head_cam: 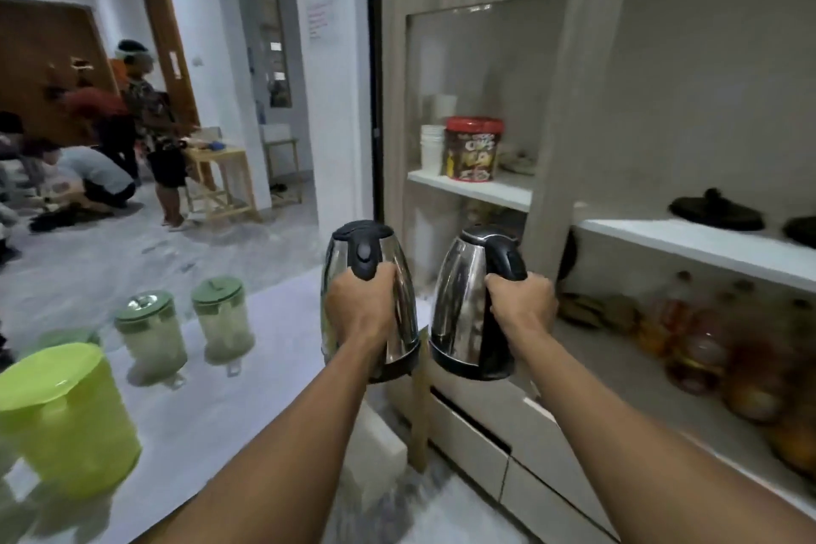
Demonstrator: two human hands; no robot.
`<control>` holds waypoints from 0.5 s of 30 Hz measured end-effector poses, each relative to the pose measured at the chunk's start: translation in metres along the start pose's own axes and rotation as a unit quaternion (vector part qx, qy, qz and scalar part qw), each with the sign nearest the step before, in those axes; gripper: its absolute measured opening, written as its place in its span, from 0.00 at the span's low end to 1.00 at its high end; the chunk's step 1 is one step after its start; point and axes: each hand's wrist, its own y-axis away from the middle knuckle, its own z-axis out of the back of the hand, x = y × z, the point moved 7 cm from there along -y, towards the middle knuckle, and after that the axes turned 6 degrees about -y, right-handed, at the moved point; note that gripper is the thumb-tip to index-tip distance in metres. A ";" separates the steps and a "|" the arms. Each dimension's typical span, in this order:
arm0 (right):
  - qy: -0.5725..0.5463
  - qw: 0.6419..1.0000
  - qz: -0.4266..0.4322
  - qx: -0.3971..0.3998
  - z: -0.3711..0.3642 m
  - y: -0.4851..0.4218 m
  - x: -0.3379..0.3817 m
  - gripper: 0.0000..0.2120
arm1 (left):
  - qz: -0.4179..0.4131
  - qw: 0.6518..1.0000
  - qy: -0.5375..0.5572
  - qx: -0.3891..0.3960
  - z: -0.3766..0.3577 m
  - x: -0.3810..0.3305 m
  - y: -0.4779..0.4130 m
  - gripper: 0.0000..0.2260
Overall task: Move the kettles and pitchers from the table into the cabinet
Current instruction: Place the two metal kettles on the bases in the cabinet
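My left hand (360,305) grips the black handle of a steel kettle (397,278) held in the air past the table's right edge. My right hand (523,305) grips the handle of a second steel kettle (459,292) beside it, in front of the cabinet (552,172). Both kettles are upright and close together. On the white table (273,345) stand two clear pitchers with dark green lids (152,338) (223,320) and a lime green pitcher (66,415) at the near left.
The cabinet's white shelf (706,247) carries black lids (715,212); jars and bottles (728,353) fill the level below. A red tub (472,148) and white cups stand in the left niche. Drawers (508,446) sit low. Several people stand and crouch far left by a wooden table.
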 end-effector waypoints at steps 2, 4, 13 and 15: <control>-0.008 0.999 0.026 -0.032 0.042 -0.010 0.017 0.07 | -0.026 0.999 0.018 0.041 -0.027 -0.030 0.014 0.12; -0.029 0.997 0.048 -0.058 0.080 -0.015 0.031 0.07 | -0.053 0.994 0.033 0.089 -0.055 -0.059 0.027 0.12; -0.020 0.946 0.119 -0.301 0.248 -0.001 0.094 0.07 | -0.148 0.953 0.103 0.242 -0.153 -0.176 0.097 0.12; -0.010 0.936 0.118 -0.330 0.273 -0.004 0.100 0.07 | -0.153 0.944 0.119 0.266 -0.173 -0.194 0.109 0.11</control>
